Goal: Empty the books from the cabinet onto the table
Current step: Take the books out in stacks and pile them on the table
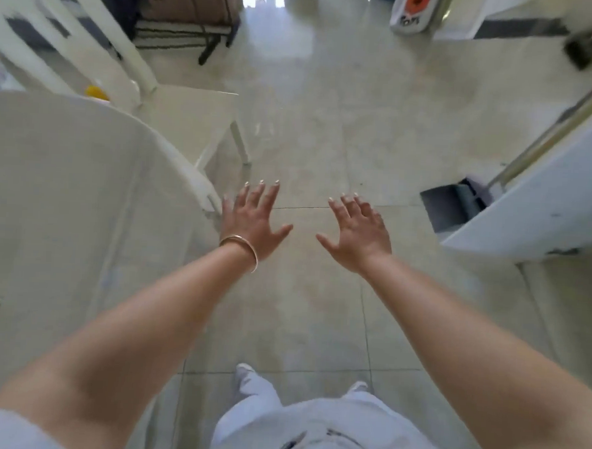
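The person stands over the tiled floor (326, 140) with both arms stretched forward; the left hand (253, 222) and right hand (357, 232) hang with fingers spread straight, holding nothing; the white table (67, 185) fills the left of the frame; no book or cabinet is in view, so I'd turn to find the cabinet first, then grip each book with both hands.
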